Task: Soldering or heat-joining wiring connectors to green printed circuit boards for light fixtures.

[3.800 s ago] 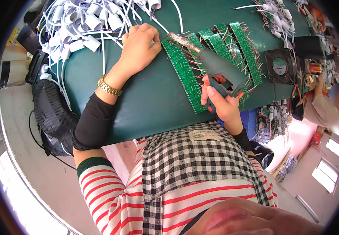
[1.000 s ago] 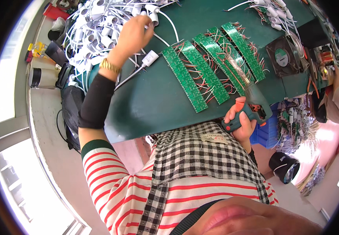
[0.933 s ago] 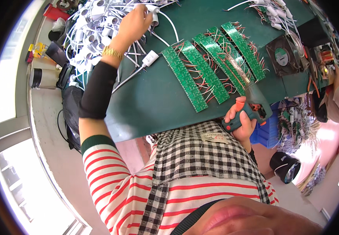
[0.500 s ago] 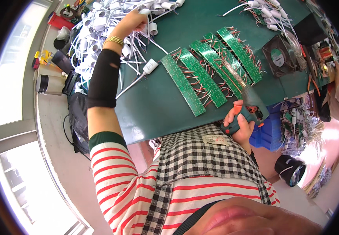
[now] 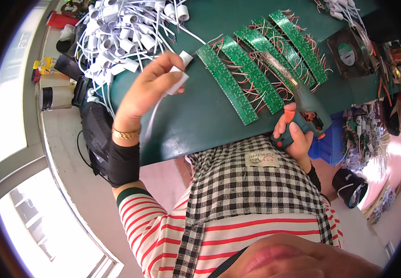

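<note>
White plastic cylindrical housing w/ white cable [image 5: 177, 79] is gripped between thumb & fingers of the left hand [image 5: 147, 92], held above the counter, L of ctr. Dark green pistol-shaped soldering tool w/ orange trigger [image 5: 310, 109] is grasped in the right hand [image 5: 297, 141], R of ctr; its tip is held over the boards, contact can't be told. Second white housing [image 5: 185, 57] is seen just behind the left fingers. Approx. five long green circuit-board strips w/ red & white wires [image 5: 226, 83] are laid side by side, mid-frame, on the dark green counter [image 5: 191, 127].

Progress, as judged: wires appear fitted to strips; one housing is picked up, but no join to a strip is seen. Big heap of white cabled housings [image 5: 117, 34], upper L, is left to be handled; smaller white cluster [image 5: 337, 8], upper R, status unclear.
</note>
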Available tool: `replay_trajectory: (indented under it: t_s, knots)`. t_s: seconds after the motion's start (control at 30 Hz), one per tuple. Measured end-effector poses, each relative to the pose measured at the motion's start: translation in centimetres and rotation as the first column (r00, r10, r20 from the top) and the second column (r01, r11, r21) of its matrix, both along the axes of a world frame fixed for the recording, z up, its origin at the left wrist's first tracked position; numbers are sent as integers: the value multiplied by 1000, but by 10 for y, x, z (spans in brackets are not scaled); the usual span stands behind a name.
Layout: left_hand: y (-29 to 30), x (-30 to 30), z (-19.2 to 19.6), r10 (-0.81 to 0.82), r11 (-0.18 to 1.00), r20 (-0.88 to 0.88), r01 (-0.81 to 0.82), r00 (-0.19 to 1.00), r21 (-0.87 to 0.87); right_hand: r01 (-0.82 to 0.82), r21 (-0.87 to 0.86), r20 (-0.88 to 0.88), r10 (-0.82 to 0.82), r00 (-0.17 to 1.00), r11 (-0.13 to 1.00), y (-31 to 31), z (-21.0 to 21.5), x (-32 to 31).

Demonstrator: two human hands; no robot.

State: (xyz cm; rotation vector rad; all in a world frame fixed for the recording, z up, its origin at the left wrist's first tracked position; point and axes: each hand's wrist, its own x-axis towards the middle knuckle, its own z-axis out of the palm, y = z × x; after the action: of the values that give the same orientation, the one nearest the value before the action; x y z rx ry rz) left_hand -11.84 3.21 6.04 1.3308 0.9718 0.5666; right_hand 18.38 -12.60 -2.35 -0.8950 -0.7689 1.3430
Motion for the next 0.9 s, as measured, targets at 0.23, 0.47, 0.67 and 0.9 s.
replay_trajectory:
  t_s: [0.23, 0.47, 0.67, 0.9]
  knots:
    - [-8, 28, -58, 409, 357, -436, 299, 802, 885, -71, -1, 24, 71, 997, 998, 6, 7, 2]
    - [4, 43, -82, 598, 345, -394, 219, 698, 912, -80, -51, 45, 82, 996, 995, 17, 19, -6]
    - [7, 44, -84, 564, 516, -362, 26, 742, 856, -152, -53, 55, 155, 986, 987, 30, 26, -17]
    - [7, 44, -87, 529, 522, -354, 33, 772, 852, -191, -71, 114, 198, 973, 979, 51, 26, -23]
